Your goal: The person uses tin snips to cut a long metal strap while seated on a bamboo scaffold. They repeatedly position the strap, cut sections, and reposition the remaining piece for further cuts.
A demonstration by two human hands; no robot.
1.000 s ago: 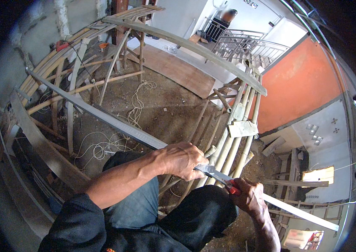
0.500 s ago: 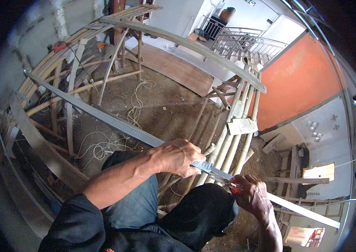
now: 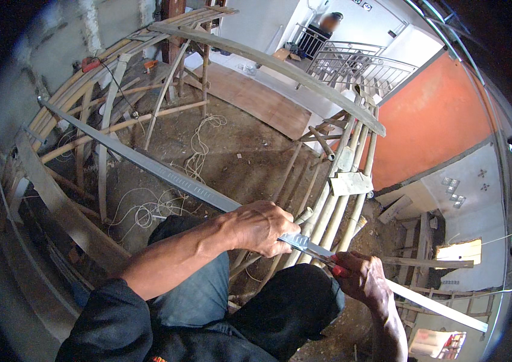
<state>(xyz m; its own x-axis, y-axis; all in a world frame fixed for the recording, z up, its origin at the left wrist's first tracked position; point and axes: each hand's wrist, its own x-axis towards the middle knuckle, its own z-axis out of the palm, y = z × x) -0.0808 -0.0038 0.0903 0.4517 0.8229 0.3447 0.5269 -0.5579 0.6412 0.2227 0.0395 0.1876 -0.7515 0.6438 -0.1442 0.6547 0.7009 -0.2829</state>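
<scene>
A long galvanized metal channel (image 3: 201, 191) slants across in front of me, from the wooden framing at the upper left to the lower right. Above my thighs, my left hand (image 3: 263, 229) is wrapped over the channel, knuckles up. In my right hand (image 3: 362, 279), fingers closed, are the red handles of metal snips (image 3: 338, 269). Their jaws lie against the channel between my two hands; whether they have bitten into the metal I cannot make out. Past my right hand, a pale length of the channel (image 3: 437, 309) continues.
Bamboo poles (image 3: 328, 226) with a light flat piece (image 3: 351, 183) on them lie beside my hands. A curved board (image 3: 268, 63) spans the far side. Below, loose cable (image 3: 198, 145) lies on the dirt floor (image 3: 244, 160). Another person (image 3: 322, 27) is near a far railing (image 3: 352, 54).
Both hands keep nearly the same places on the channel and the snips. The right hand's fingers look slightly more closed around the handles. The whole view has shifted slightly.
</scene>
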